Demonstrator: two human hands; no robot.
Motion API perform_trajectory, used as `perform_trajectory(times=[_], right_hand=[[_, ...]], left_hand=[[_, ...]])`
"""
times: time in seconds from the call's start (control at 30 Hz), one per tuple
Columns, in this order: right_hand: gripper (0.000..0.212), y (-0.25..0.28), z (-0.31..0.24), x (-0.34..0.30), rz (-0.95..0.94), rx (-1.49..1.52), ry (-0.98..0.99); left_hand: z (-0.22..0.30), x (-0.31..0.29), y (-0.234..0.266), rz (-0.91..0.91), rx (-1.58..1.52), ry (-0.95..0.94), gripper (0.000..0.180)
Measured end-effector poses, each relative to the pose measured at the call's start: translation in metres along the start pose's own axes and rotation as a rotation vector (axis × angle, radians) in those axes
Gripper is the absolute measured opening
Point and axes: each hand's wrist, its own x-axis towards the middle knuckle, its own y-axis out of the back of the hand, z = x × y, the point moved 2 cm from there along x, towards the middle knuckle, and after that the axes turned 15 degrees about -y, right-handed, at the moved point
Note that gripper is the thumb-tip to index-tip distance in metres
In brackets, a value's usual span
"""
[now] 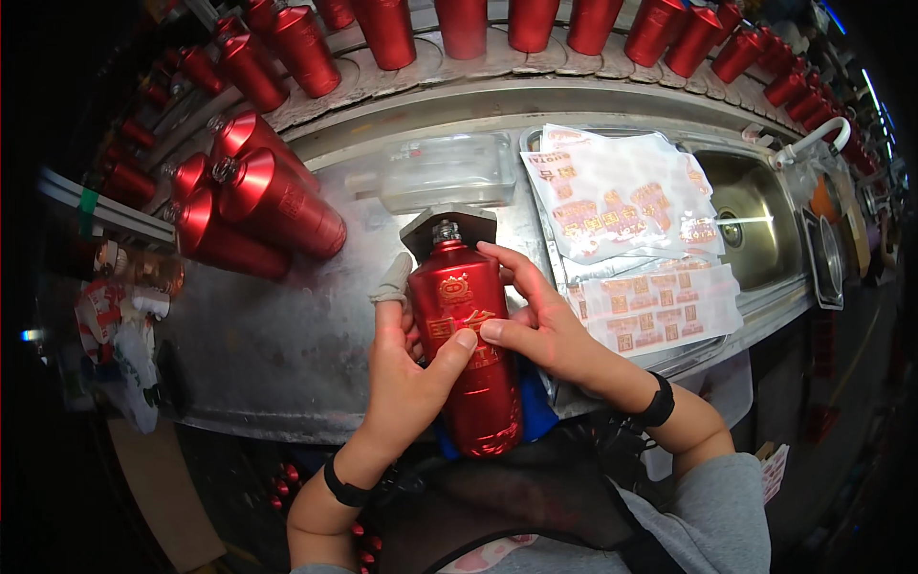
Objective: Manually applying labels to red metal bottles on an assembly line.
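A shiny red bottle (481, 407) with gold lettering and a bare threaded glass neck lies tilted in front of me, its neck pointing away. My left hand (397, 359) grips its left side, a pale fabric finger cover on the index finger. Around the right side closes my right hand (545, 330). Both thumbs press on the gold lettering at the middle of the bottle. Behind the neck stands a dark angled metal rest (469, 222). Part of a blue cloth (541, 411) shows under the bottle.
Several red bottles (258, 196) stand on the metal table (249, 354) at left. More red bottles (387, 33) line a curved conveyor (430, 78) at the back. Printed decal sheets (622, 206) lie on a tray at right, beside a sink (765, 206). A clear plastic box (449, 167) sits behind.
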Motion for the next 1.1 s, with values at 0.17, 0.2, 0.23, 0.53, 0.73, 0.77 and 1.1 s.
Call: perform_trajectory(times=[0.17,0.2,0.23,0.53,0.73,0.77,1.1], right_hand=[[0.071,0.006,0.007,0.002,0.020,-0.033,0.028],[0.069,0.008,0.007,0.004,0.012,-0.035,0.061],[0.066,0.007,0.005,0.006,-0.002,-0.036,0.091],[0.070,0.001,0.006,0.010,0.001,0.038,0.090],[0.084,0.000,0.002,0.001,-0.040,0.025,-0.002],[0.084,0.001,0.002,0.001,-0.038,0.026,-0.002],[0.091,0.003,0.004,-0.010,0.021,0.053,-0.102]], left_hand=[[-0.003,0.001,0.000,-0.014,-0.009,-0.006,0.089],[-0.003,0.001,-0.001,-0.014,-0.016,-0.009,0.088],[-0.003,0.000,0.000,-0.009,-0.020,-0.011,0.088],[-0.002,0.002,-0.005,0.021,-0.010,-0.010,0.084],[-0.005,0.002,0.000,0.015,-0.065,-0.013,0.086],[-0.004,0.002,0.000,0.014,-0.066,-0.013,0.086],[-0.012,-0.013,0.008,-0.078,-0.151,0.062,0.095]])
